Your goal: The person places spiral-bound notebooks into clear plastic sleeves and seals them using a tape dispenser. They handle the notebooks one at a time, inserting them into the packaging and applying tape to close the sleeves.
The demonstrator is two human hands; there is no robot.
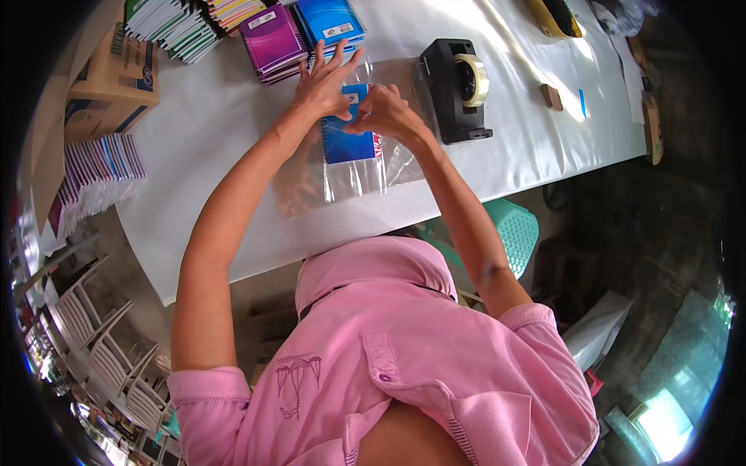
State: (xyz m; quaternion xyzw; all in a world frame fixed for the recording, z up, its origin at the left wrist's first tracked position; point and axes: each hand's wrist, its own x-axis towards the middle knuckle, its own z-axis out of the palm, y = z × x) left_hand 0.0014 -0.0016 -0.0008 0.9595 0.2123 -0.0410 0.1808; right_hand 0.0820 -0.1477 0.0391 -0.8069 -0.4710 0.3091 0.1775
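A blue spiral notebook [350,145] lies on the table among clear plastic film [396,167], which looks like a bag around it. A red and white patterned strip shows along its right edge. Over its upper left part reaches my left hand [322,89], fingers spread toward the notebook stacks. My right hand [382,110] rests on the upper right part, its fingers curled and its thumb pointing left across the cover. Whatever is between those fingers is hidden.
Purple notebooks [272,39] and blue notebooks [330,23] are stacked beyond my hands. A black tape dispenser [451,93] stands to the right, near a small brown block [551,97]. Leftward are a cardboard box [116,81] and a row of wrapped notebooks [101,179].
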